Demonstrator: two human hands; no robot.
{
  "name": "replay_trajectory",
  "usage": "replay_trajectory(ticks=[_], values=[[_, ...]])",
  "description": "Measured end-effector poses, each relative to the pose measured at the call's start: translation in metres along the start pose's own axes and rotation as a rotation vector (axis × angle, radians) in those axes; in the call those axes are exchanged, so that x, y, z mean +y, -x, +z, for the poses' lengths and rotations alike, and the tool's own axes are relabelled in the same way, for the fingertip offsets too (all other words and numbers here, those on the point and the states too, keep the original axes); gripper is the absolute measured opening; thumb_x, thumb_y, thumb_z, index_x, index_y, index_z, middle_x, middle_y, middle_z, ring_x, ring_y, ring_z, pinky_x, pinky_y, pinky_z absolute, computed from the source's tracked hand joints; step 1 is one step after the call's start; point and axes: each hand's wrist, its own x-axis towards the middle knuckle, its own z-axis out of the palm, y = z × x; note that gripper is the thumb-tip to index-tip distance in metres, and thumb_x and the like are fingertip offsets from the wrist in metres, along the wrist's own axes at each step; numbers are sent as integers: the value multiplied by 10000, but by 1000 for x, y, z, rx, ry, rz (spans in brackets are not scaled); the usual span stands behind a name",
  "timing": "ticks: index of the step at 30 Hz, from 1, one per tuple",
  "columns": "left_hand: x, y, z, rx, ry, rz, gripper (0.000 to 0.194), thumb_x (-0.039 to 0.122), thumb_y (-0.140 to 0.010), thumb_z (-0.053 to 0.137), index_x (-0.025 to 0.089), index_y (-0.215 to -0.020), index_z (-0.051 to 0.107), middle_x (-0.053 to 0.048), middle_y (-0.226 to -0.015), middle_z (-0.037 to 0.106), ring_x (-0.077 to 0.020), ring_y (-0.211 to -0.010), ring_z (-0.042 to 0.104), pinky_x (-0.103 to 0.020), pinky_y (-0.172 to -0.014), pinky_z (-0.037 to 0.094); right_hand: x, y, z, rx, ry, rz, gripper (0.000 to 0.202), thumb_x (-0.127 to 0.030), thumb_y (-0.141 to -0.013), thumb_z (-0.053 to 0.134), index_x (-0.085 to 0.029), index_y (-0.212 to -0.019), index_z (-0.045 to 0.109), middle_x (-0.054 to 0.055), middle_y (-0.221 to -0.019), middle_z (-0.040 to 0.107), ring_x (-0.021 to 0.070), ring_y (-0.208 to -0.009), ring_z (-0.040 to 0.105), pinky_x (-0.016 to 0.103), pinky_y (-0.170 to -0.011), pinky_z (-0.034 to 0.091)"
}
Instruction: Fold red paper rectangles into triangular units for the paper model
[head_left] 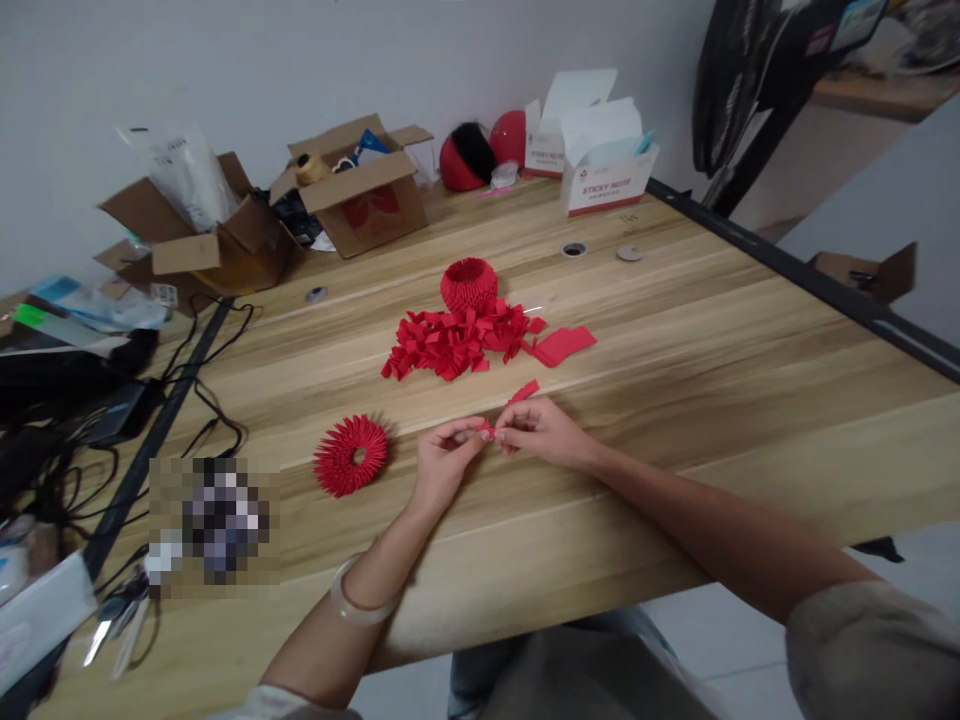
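Note:
Between my fingertips is a small red paper piece (487,430). My left hand (444,459) pinches it from the left, and my right hand (541,431) closes on its right side. Just beyond my right hand lies a narrow red folded strip (523,392). A round red paper ring with pointed spikes (351,456) rests left of my left hand. Farther back is a heap of folded red pieces (450,343), with a red bowl-shaped paper form (469,286) behind it and flat red paper (564,345) at its right.
Open cardboard boxes (367,200) and white sticky note boxes (609,185) stand along the wall. Black cables (214,410) run over the left side. Scissors (112,615) lie at the near left, beside a pixelated patch. A black edge (802,275) borders the right.

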Motion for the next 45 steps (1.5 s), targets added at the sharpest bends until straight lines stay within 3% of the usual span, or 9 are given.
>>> replay_trajectory(ticks=[6,13,27,31,38,45], values=[[0,1,0,35,-75,56,212,208,-551,775,127,-738,717,-30,-617,694,-99,-530,583,-221,-558,472,2,0,0,-7,20,-35,196,-310,-710,645,-131,-689,568,-24,-576,563,66,-523,506,201,-538,412],[3,3,0,-23,-156,139,132,200,-611,731,148,-732,731,-51,-704,722,-127,-615,625,-244,-637,499,8,-1,1,19,-8,-52,218,-337,-706,655,-133,-706,576,-24,-564,565,71,-519,507,204,-527,409],[2,3,-1,53,-163,213,136,201,-593,743,126,-645,641,-19,-568,662,-87,-497,574,-188,-515,452,3,0,3,37,-66,7,211,-296,-643,697,-125,-700,587,-29,-554,566,60,-505,496,199,-529,414],[3,2,-1,-19,-117,143,208,211,-599,741,131,-779,675,-33,-632,698,-110,-562,624,-214,-587,492,2,0,3,63,-89,5,211,-293,-622,712,-127,-677,595,-32,-536,568,59,-488,495,195,-508,409],[3,1,-5,-165,-152,89,153,239,-645,725,122,-738,693,-53,-598,698,-119,-533,622,-227,-560,492,0,-1,1,17,-205,31,170,-246,-609,730,-122,-667,630,-9,-559,637,54,-476,521,179,-490,418],[2,0,-10,-341,-44,109,133,255,-615,755,157,-697,719,-47,-611,685,-119,-517,621,-231,-515,498,-2,0,-5,-153,-494,187,159,-183,-558,766,-120,-659,662,-9,-542,640,52,-438,537,168,-451,409]])
